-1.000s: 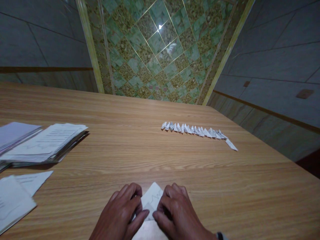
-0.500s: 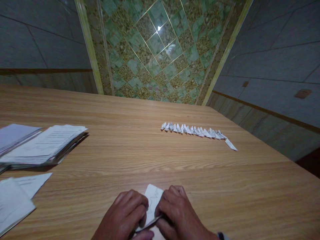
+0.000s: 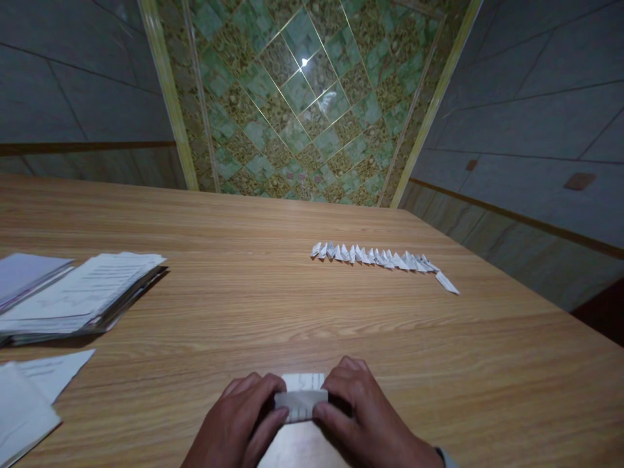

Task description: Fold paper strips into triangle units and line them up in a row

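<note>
A small white sheet of paper (image 3: pixel 301 404) with printed lines is held between my two hands at the near edge of the view. Its near part is folded up, making a strip across the sheet. My left hand (image 3: pixel 246 413) pinches the left end, thumb in front and fingers behind. At the right end, my right hand (image 3: pixel 358 409) grips it the same way, with the thumb on the near face. The fingertips behind the paper are partly hidden.
A row of small folded paper pieces (image 3: pixel 375 257) stands toward the back right, with a flat folded strip (image 3: pixel 447 282) at its right end. To the left lie a paper stack (image 3: pixel 92 286) and loose sheets (image 3: pixel 29 409) on the wooden table (image 3: pixel 219 286).
The paper has turned from slanted to level, and its folded strip now faces me. Both hands have shifted to its ends, thumbs now showing in front. The view has tilted slightly.
</note>
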Available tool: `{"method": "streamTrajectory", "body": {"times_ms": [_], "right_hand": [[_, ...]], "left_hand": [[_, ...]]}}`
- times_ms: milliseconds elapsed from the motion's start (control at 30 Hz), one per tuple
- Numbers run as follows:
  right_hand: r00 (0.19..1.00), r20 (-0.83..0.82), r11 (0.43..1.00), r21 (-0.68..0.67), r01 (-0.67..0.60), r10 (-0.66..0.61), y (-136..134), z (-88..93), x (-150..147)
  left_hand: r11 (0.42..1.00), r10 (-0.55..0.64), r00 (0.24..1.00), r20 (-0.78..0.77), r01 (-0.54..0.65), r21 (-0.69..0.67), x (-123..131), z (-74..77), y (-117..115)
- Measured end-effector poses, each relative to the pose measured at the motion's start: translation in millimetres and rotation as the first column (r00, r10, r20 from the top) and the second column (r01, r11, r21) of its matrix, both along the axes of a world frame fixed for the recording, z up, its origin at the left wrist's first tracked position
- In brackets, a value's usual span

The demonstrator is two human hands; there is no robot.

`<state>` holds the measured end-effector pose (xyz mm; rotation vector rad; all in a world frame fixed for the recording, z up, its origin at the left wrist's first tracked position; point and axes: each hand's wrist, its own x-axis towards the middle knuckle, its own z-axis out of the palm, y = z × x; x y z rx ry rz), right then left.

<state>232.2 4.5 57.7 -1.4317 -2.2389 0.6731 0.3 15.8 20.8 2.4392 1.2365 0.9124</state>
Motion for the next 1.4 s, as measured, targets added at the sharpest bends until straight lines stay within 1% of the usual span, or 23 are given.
{"method": "streamTrajectory", "body": {"times_ms": [67,167,367,600,700,800,867,933,1033,1100,1133,1200,1300,1400], "right_hand": [[0.999,0.025,0.999,0.008,0.044,-0.044,1,-3.6,-2],[0.992,0.071,0.994,0.033,0.102,-0.104,3,-10.8,-6],[0.977,0.111,0.98,0.092,0.174,-0.184,6,-20.0,-9],[0.968,0.066,0.96,0.166,0.228,-0.241,2,-25.4,-11],[0.97,0.043,0.954,0.192,0.229,-0.241,1,-27.9,-11],[0.973,0.031,0.945,0.244,0.216,-0.23,0,-33.1,-8],[0.977,0.036,0.934,0.303,0.191,-0.211,-1,-37.6,-5],[0.979,0.07,0.91,0.385,0.152,-0.193,-1,-40.7,-3],[0.968,0.145,0.88,0.459,0.119,-0.207,-2,-39.9,-3],[0.959,0.165,0.878,0.459,0.133,-0.231,-2,-37.6,-4],[0.957,0.166,0.878,0.457,0.14,-0.239,-1,-36.9,-4],[0.956,0.164,0.873,0.466,0.142,-0.243,-1,-37.6,-4],[0.959,0.18,0.88,0.461,0.113,-0.218,-1,-44.1,1],[0.96,0.199,0.886,0.454,0.089,-0.198,-1,-53.2,8]], "left_hand": [[0.999,0.035,0.999,0.012,-0.036,0.013,1,-4.4,2],[0.998,0.043,0.999,0.012,-0.044,0.046,3,-8.4,4],[0.983,0.074,0.997,-0.032,-0.067,0.172,7,-13.4,11],[0.976,0.062,0.996,-0.062,-0.048,0.213,8,-21.8,13],[0.969,0.072,0.995,-0.072,-0.053,0.24,10,-20.3,13],[0.959,0.051,0.994,-0.098,-0.022,0.283,12,-13.0,12],[0.95,0.037,0.992,-0.124,0.004,0.312,12,-9.7,13],[0.944,0.037,0.986,-0.161,0.019,0.33,12,-9.9,13],[0.962,0.042,0.962,-0.27,0.034,0.27,13,-13.6,12],[0.973,0.054,0.94,-0.336,0.026,0.229,14,-15.0,10],[0.972,0.062,0.936,-0.347,0.022,0.234,14,-15.0,9],[0.949,0.057,0.947,-0.318,0.047,0.31,14,-13.6,7],[0.891,-0.034,0.964,-0.263,0.148,0.428,14,-9.3,8],[0.875,-0.096,0.964,-0.247,0.2,0.44,14,-2.5,9]]}}
